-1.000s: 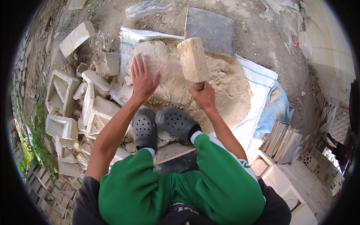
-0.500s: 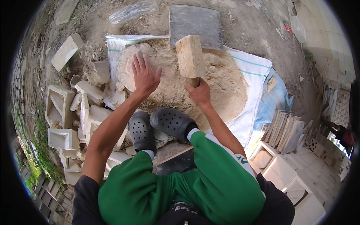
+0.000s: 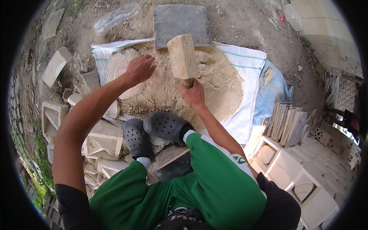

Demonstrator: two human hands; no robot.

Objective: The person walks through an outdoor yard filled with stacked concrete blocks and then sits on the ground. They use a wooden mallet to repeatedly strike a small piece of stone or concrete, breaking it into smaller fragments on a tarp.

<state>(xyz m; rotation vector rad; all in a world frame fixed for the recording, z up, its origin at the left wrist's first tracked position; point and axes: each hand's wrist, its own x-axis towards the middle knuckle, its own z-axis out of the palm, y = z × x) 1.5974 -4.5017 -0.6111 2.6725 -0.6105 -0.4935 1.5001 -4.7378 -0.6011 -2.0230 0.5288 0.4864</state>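
My right hand (image 3: 193,94) is wrapped round the short handle of a wooden mallet (image 3: 181,56). The mallet's blocky head points away from me, over a pile of pale crushed powder and grit (image 3: 218,82). To the left, my left hand (image 3: 141,69) hovers with loosely bent fingers, thumb apart, and nothing visible in it. Beneath and beside that hand lies a flat, pale slab (image 3: 120,63), partly hidden by my hand and forearm. A white woven sheet (image 3: 245,59) with green stripes spreads under the powder.
A dark square board (image 3: 182,23) touches the sheet's far edge. Broken plaster-like blocks (image 3: 103,145) heap up by my left leg. My grey clogs (image 3: 166,124) stand at the near edge of the powder. Thin upright slabs (image 3: 283,124) and pale box-shaped blocks (image 3: 283,172) line the right.
My left hand has lifted off the slab, its flat, spread fingers now bent. My right hand still grips the mallet. The whole view has shifted slightly.
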